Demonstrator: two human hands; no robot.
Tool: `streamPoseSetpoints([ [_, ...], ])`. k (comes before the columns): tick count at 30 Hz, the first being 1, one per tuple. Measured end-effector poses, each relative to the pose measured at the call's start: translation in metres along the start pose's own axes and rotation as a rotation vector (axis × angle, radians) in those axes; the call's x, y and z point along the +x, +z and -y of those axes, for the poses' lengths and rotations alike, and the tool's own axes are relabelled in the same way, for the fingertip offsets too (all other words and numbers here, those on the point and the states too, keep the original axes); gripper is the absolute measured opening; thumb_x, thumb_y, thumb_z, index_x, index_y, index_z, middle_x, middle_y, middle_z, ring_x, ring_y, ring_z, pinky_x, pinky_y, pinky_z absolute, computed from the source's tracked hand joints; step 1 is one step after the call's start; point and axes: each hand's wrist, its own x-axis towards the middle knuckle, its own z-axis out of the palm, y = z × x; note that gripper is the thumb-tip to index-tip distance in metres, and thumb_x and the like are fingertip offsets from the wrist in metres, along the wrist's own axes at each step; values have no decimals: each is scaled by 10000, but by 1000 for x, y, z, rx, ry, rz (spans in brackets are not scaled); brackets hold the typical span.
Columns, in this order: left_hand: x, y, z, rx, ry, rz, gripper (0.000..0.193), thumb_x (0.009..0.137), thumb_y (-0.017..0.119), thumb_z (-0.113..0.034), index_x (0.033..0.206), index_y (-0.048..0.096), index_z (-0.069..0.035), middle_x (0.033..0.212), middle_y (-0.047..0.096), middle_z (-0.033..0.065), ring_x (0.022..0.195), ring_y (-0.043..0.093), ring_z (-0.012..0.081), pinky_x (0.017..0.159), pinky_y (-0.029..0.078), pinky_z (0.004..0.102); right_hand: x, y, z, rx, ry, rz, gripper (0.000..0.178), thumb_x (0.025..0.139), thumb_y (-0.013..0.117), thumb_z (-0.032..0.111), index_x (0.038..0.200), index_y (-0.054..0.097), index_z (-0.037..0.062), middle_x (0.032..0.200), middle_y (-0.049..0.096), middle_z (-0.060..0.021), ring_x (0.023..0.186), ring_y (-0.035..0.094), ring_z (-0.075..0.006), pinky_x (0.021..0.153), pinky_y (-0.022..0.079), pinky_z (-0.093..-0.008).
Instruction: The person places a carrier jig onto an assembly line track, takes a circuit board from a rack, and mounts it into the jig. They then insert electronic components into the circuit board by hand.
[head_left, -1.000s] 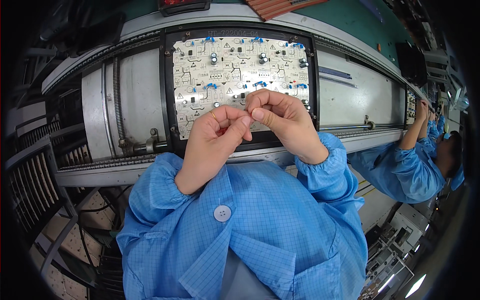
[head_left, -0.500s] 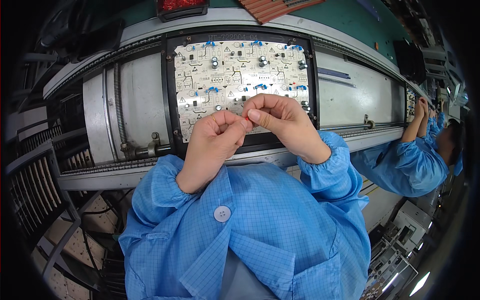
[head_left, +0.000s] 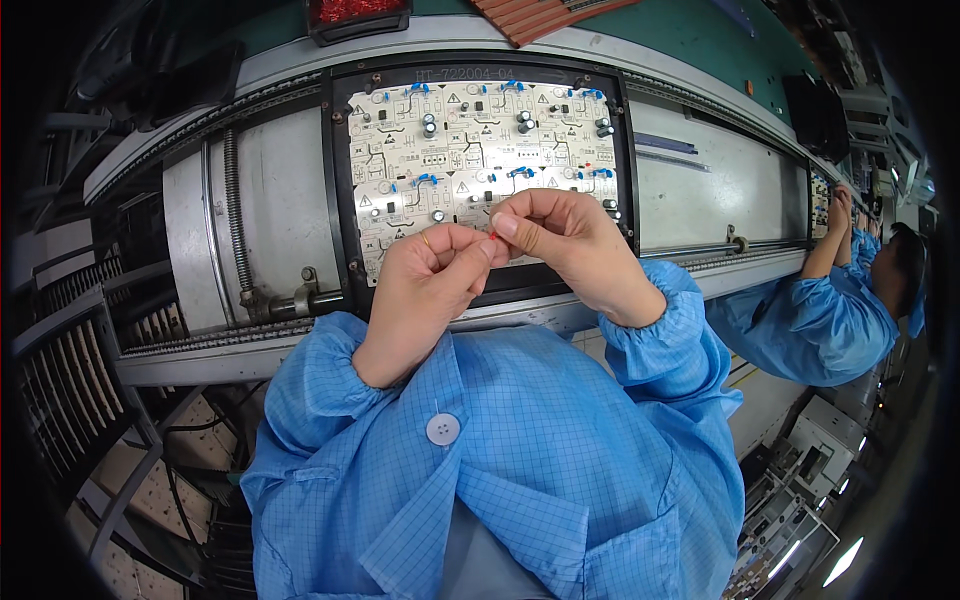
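My left hand (head_left: pixel 428 290) and my right hand (head_left: pixel 580 250) meet fingertip to fingertip above the near edge of a circuit board panel. Pinched between them is a small red component (head_left: pixel 494 236), mostly covered by the fingers; its exact kind is too small to make out. The pale circuit board panel (head_left: pixel 470 158) lies in a black frame (head_left: pixel 628 150). On it stand blue parts, black parts and silver-topped capacitors (head_left: pixel 525 122). A tiny red part (head_left: pixel 588 165) sits at the right of the panel. My hands hide part of its front row.
The frame rests on a conveyor with chain rails (head_left: pixel 215 345) and metal plates at both sides. Beyond the far rail are a black bin of red parts (head_left: pixel 358 8) and brown strips (head_left: pixel 540 15). A co-worker in blue (head_left: pixel 820 320) works at the right beside another panel.
My hands stay pinched together in nearly the same place. The right hand has shifted very slightly to the right, and more of the red component shows between the fingertips.
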Motion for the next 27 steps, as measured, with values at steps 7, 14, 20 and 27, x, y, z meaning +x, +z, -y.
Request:
streamPoseSetpoints([
  [7,-2,-4,-1,-25,-15,23,152,946,593,-132,915,654,3,659,562,-25,530,420,4,461,289,166,1,-1,6,-43,36,44,165,945,624,109,1014,629,-40,908,670,-71,847,640,-113,794,531,-253],
  [14,-3,-9,2,87,20,3,155,951,582,-122,926,654,12,651,554,-26,523,417,7,465,296,173,3,6,10,-426,-11,37,118,940,612,64,967,608,-51,885,648,-68,828,619,-103,764,521,-241],
  [20,-7,-12,-4,-90,-70,17,213,970,521,-109,1054,631,54,641,510,-10,474,316,7,410,219,172,42,-18,17,-781,-437,-102,71,871,628,-3,931,590,3,909,601,-73,861,565,-179,778,463,-318],
  [27,-11,-23,-4,-258,-116,71,272,967,473,-116,1084,603,92,665,517,15,507,339,17,419,241,164,67,-37,5,-1204,-807,-196,96,814,667,3,888,612,31,1208,551,-122,1133,458,-334,964,390,-403],
])
